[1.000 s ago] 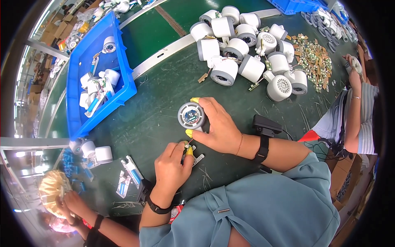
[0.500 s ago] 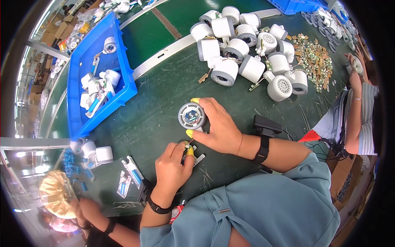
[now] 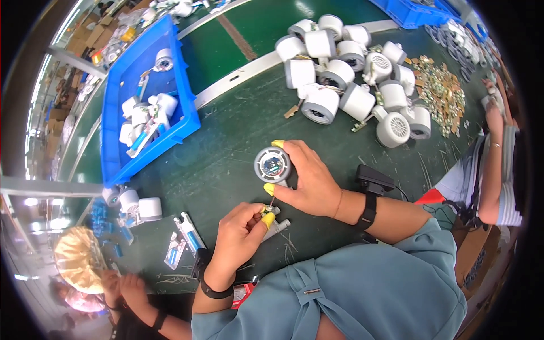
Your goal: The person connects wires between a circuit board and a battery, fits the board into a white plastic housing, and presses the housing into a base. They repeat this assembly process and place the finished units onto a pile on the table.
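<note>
My right hand [image 3: 313, 184] is closed around a round grey-and-white housing [image 3: 272, 165]. Its open face is turned up, showing a circuit board inside a grey ring. Just below, my left hand [image 3: 242, 231] pinches a small greenish part, probably a circuit board [image 3: 268, 211], between thumb and forefinger. A thin reddish wire runs up from that part toward the right thumb. Beneath the left fingertips a pale handle-like piece [image 3: 277, 229] points to the right; whether it is joined to the housing is hidden. Both hands wear yellow fingertip covers.
Many white housings [image 3: 357, 102] are heaped at the far right, beside a pile of small boards [image 3: 439, 93]. A blue bin [image 3: 190, 127] holds more parts at left. Clear plastic pieces with blue cells [image 3: 190, 233] lie nearer. Co-workers sit at both sides.
The whole scene has shifted slightly right and the near hands slightly down in the picture. Both hands keep their holds; the left fingertips have turned a little around the small part.
</note>
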Demonstrator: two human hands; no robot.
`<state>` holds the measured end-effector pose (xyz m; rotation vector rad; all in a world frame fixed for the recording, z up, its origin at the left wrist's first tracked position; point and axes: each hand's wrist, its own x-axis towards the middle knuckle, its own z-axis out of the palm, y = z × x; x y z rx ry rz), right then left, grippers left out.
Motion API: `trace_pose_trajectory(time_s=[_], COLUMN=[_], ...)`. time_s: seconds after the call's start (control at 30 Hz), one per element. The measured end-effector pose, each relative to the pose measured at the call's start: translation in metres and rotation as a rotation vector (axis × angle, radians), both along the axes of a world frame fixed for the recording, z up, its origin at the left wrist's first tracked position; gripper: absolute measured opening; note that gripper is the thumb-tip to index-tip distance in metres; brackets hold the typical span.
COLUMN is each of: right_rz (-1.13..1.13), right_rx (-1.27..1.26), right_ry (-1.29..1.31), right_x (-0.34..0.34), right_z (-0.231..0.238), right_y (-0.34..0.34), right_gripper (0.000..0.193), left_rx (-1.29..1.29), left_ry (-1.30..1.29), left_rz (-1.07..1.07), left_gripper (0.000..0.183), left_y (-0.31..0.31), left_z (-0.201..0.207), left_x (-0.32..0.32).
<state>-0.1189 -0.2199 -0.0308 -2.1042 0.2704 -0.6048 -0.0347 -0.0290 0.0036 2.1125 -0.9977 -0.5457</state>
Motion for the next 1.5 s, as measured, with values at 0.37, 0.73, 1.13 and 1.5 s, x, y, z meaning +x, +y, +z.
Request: trace_pose_trajectory(time_s=[0.37,0.73,1.13,1.5], right_rz=[0.026,0.016,0.009,0.005], right_rx=[-0.015,0.003,0.005,-0.014], right_ry=[0.015,0.037,0.059,0.031], right_x=[0.000,-0.001,-0.003,-0.003], right_z=[0.002,0.001,0.001,0.001], right_y=[0.000,-0.001,0.000,0.000], right_gripper=[0.068,0.068,0.070,0.071], left_rx=[-0.022,0.011,0.003,-0.007], left_ry=[0.017,-0.234,-0.201,-0.209], left_rz=[0.003,-0.103,-0.098,-0.094], left_gripper=[0.022,0.027,0.026,0.025], left_y=[0.000,-0.001,-0.003,-0.002], left_z=[-0.001,-0.005,-0.005,-0.005], left_x=[-0.003,-0.004,-0.003,-0.002])
